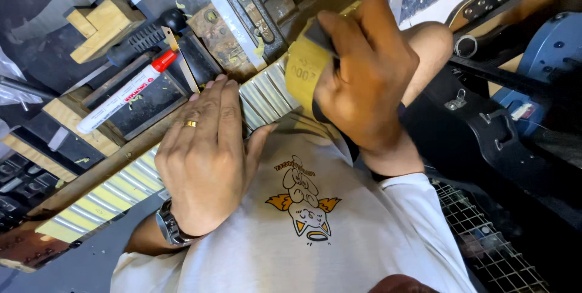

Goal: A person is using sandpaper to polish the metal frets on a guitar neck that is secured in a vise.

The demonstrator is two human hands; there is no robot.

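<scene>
A guitar neck with metal frets and yellow tape between them (115,193) runs from lower left toward upper right across the bench. My left hand (206,153), with a ring and a wristwatch, lies flat on the fretboard and presses it down. My right hand (364,68) grips a dark block wrapped in yellow sandpaper (305,68), held against the frets just right of my left hand. The part of the neck under both hands is hidden.
A white marker with a red cap (124,96) and a black-handled tool (142,41) lie on wooden blocks (100,26) behind the neck. A rusty metal fixture (267,8) stands at top centre. A black case (485,135) and a wire grid (485,238) are at the right.
</scene>
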